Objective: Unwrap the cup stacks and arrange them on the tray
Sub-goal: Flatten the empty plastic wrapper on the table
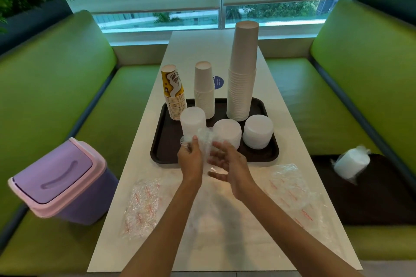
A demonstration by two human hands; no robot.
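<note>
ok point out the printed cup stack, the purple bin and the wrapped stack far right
printed cup stack [174,89], head view, patterned side
purple bin [56,175], head view, lid
wrapped stack [352,163], head view, white side

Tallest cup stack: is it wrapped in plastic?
No, the tallest stack stands bare on the tray, with no plastic around it.

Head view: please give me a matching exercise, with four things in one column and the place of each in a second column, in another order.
Things
1 patterned cup stack
2 purple bin
3 wrapped white stack
4 crumpled clear wrap

Places
A in the left hand
B on the green bench at left
C on the dark surface at far right
D back left corner of the tray

Pairs: 1-D, 2-B, 3-C, 4-A
</note>
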